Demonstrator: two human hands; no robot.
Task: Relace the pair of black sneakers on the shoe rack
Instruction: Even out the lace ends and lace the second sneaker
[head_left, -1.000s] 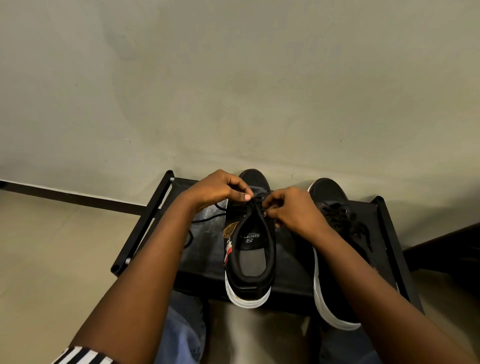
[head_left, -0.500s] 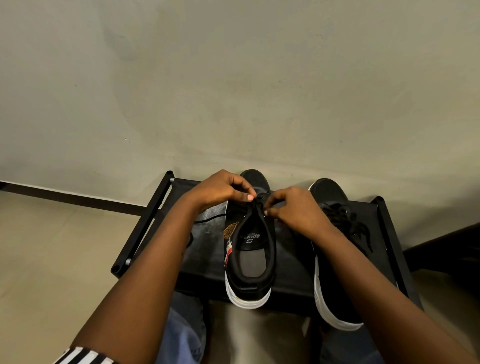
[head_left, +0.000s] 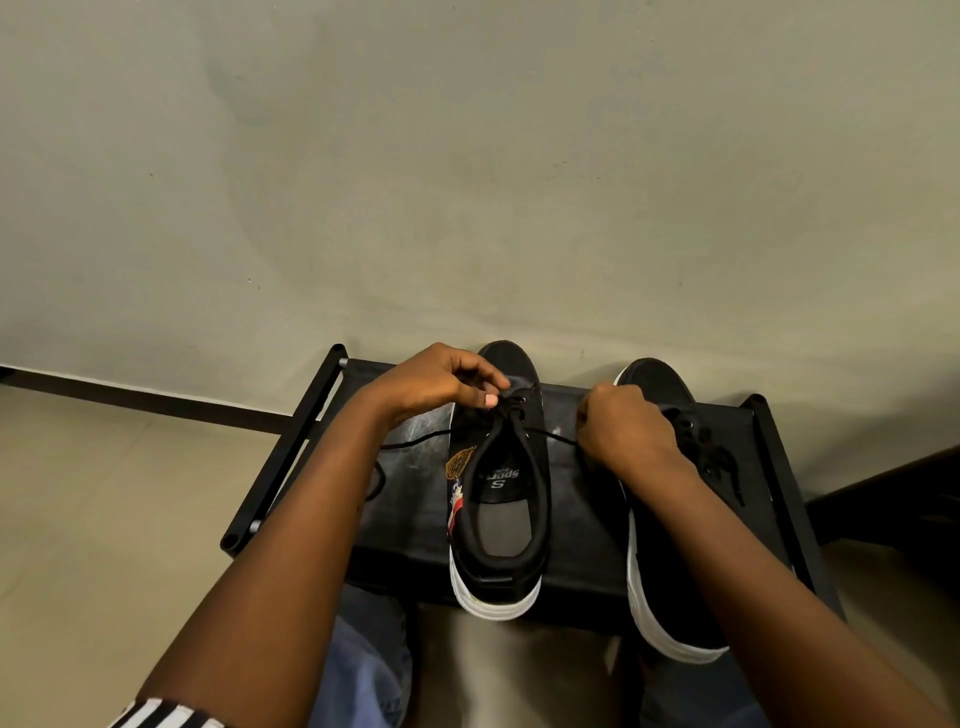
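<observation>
The right hand (head_left: 618, 431) is clamped on the lace (head_left: 553, 437), holding it taut to the right of the middle sneaker (head_left: 498, 519) on the shoe rack (head_left: 306, 447), while the left hand (head_left: 436, 384) pinches the lace at the far eyelets. Pull too hard and the loose tail (head_left: 415, 440) on the left could slip through, or the shoe could skid into the other sneaker (head_left: 670, 545).

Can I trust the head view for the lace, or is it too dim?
Head view: dim but sharp; the lace shows taut towards the right hand, yet is lost black-on-black by the left hand; pale sheen on the shoe rack.
</observation>
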